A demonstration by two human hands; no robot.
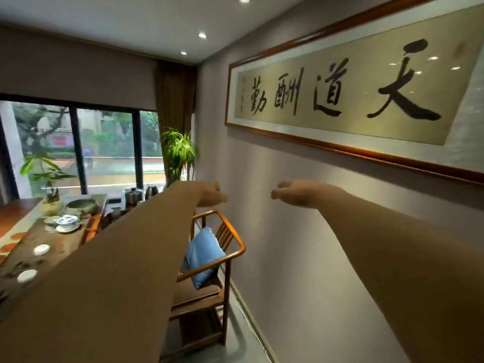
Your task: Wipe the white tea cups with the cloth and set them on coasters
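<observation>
Our left hand (209,192) and right hand (293,192) extend forward toward the wall, fingers loosely relaxed, holding nothing. The white tea cups (41,249) sit on the tea table (52,247) far left, unwiped, we judge; no cloth is visible.

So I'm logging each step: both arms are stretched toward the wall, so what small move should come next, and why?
Probably lower both hands toward the dark wooden tea table: the left hand and right hand hold nothing, and the small white tea cups sit there.
</observation>
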